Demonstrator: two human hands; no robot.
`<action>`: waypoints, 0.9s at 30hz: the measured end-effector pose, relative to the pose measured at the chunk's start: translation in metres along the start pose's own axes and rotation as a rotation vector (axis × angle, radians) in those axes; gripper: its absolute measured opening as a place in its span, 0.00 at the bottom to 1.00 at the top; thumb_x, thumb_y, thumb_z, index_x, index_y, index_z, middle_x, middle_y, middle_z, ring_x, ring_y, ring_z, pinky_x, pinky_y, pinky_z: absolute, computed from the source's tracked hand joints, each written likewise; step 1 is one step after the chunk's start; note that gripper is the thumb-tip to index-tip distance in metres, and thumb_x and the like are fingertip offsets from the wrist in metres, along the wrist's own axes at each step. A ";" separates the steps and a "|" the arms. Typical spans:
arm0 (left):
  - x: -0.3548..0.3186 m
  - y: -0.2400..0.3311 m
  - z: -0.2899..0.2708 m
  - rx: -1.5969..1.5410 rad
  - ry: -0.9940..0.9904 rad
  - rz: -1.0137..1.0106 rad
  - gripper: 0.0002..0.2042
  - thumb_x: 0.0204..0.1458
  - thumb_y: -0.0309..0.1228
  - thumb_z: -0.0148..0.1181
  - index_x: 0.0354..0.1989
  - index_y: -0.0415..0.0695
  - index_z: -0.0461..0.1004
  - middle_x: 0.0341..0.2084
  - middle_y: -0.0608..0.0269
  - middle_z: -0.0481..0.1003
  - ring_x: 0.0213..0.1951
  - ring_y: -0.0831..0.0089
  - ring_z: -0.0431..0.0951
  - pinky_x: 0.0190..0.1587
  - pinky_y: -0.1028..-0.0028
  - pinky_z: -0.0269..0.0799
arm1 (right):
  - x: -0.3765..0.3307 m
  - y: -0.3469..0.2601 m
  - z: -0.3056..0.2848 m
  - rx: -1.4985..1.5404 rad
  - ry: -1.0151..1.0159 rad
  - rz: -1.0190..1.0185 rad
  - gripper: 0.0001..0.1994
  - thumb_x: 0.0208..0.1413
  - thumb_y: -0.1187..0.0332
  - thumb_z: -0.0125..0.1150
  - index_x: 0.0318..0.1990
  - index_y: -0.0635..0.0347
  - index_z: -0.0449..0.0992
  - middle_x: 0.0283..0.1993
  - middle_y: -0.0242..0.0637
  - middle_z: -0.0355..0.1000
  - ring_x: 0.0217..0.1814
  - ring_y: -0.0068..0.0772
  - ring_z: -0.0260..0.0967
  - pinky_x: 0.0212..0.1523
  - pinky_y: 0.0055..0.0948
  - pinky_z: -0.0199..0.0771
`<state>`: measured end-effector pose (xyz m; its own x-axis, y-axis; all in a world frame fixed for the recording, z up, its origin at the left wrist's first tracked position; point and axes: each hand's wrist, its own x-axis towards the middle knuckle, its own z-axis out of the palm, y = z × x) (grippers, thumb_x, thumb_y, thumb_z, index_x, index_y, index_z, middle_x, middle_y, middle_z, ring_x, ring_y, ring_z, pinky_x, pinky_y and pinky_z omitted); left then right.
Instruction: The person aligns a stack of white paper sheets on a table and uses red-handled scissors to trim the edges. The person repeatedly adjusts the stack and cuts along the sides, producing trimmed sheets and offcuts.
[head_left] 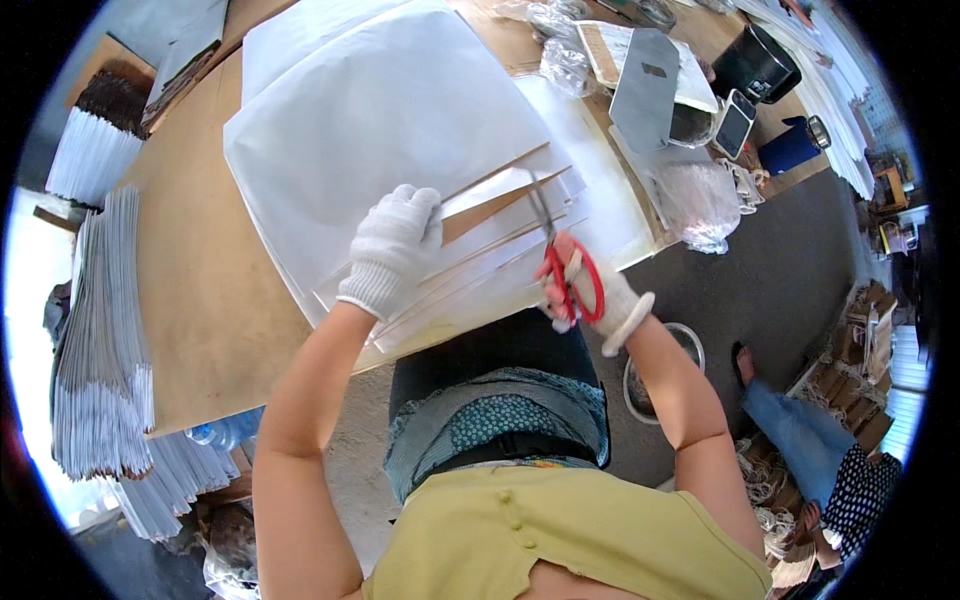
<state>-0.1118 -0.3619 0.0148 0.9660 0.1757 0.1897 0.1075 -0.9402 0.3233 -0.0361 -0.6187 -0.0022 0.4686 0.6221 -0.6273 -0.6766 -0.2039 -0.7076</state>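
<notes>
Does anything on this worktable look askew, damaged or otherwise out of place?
Nothing looks damaged or spilled. The white paper sheets lie fanned rather than squared. The left hand presses on them while the right hand works red-handled scissors. Crumpled clear plastic bags clutter the table's right edge.

Bare table [200, 300] left – free; clutter: plastic bags [700, 200] right.

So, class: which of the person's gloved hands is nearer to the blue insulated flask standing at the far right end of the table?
Right. The right hand, gripping the red-handled scissors, lies below-left of the blue insulated flask; the left hand presses the white paper sheets further left.
</notes>
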 end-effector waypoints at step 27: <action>0.025 -0.033 -0.038 0.085 0.073 0.061 0.05 0.49 0.25 0.54 0.34 0.47 0.74 0.35 0.57 0.73 0.39 0.56 0.76 0.41 0.61 0.72 | -0.006 0.069 0.096 0.065 -0.357 0.165 0.26 0.63 0.43 0.47 0.38 0.63 0.68 0.20 0.32 0.63 0.19 0.28 0.64 0.22 0.30 0.68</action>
<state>-0.0999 -0.3150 0.0441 0.9519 0.1356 0.2746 0.0720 -0.9706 0.2298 -0.1404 -0.5642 -0.0163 0.1316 0.8109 -0.5701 -0.7659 -0.2819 -0.5778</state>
